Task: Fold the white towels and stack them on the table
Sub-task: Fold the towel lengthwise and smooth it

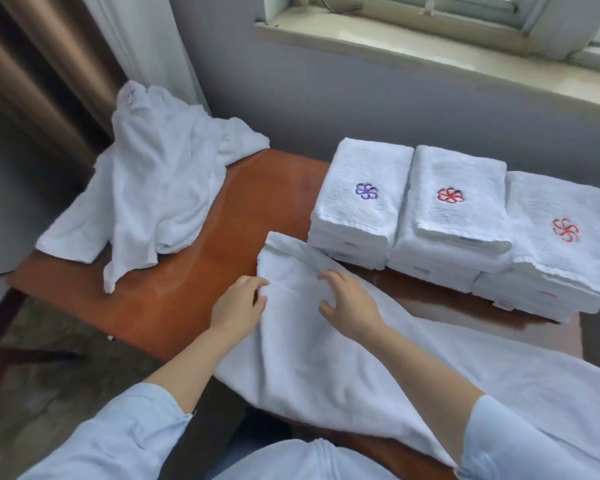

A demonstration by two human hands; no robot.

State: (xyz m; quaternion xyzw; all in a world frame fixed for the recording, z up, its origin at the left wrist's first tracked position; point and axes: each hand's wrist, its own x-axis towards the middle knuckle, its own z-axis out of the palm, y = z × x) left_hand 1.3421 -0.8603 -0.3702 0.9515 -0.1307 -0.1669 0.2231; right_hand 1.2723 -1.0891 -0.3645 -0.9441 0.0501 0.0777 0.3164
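A long white towel [326, 368] lies spread along the near part of the brown table [201, 271]. My left hand [238, 304] pinches its left edge near the far end. My right hand [349, 299] rests on the towel just to the right, fingers curved and spread. Three stacks of folded white towels stand at the right: one with a purple flower mark [361, 202], one with a red mark [454, 209], another with a red mark [561, 244]. A heap of unfolded white towels [153, 188] lies at the table's far left.
A grey wall and a window sill [430, 46] run behind the table. A curtain [49, 64] hangs at the left. The floor [49, 375] shows past the table's left edge.
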